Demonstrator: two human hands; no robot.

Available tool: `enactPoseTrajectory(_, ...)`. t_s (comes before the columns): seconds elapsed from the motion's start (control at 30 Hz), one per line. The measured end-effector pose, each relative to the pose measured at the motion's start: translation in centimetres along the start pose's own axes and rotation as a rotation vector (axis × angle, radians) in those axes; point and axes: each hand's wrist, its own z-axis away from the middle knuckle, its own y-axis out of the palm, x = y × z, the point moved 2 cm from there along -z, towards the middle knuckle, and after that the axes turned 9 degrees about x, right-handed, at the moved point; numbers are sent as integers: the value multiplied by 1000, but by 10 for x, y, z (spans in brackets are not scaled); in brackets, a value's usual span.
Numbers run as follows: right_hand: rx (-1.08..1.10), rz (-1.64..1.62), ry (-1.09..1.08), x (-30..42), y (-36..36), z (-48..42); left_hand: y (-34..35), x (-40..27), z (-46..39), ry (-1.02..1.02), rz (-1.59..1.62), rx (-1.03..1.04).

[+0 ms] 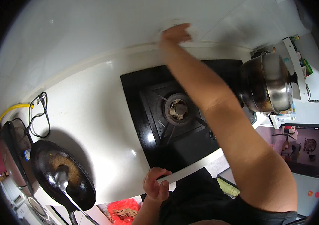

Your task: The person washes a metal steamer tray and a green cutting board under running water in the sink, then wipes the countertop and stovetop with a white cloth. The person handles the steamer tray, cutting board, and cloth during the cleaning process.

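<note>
My right hand [177, 33] is blurred against the white wall [114, 25] behind the hob, its arm stretched across the black gas hob [159, 157]. Whether it holds anything cannot be made out. Below it, one burner [179, 109] stands uncovered in its square support. Near the counter's front edge, my left hand [156, 184] is raised with curled fingers, thumb and forefinger apart, and nothing shows in it. A large lidded steel pot [266, 83] stands at the hob's right side.
At the left, a dark wok [76, 168] holds a metal ladle [62, 178]. Behind it lie a black power cable [48, 121] and a yellow hose [14, 107]. A brown lidded appliance [16, 166] stands far left. Under the counter edge is a red plastic bag [124, 208].
</note>
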Motion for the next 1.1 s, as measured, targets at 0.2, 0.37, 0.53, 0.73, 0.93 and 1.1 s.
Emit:
enactPoseTrajectory(0.2,336,-105,154,-29,58,197,-16,-10,-6,5,-90,5)
enactPoseTrajectory(0.37,486,-259,299,-44,45,207,-16,3,14,-93,-14,-64)
enactPoseTrajectory(0.53,494,-637,665,27,-41,161,0,1,8,-104,54,-130)
enactPoseTrajectory(0.73,864,-82,-287,66,-198,16,18,3,-7,-103,85,-58)
enactPoseTrajectory(0.93,1063,1332,-636,12,-259,-58,21,12,-15,-80,76,-37)
enactPoseTrajectory(1.1,707,1819,-501,-21,-243,-126,22,10,-26,-96,63,5)
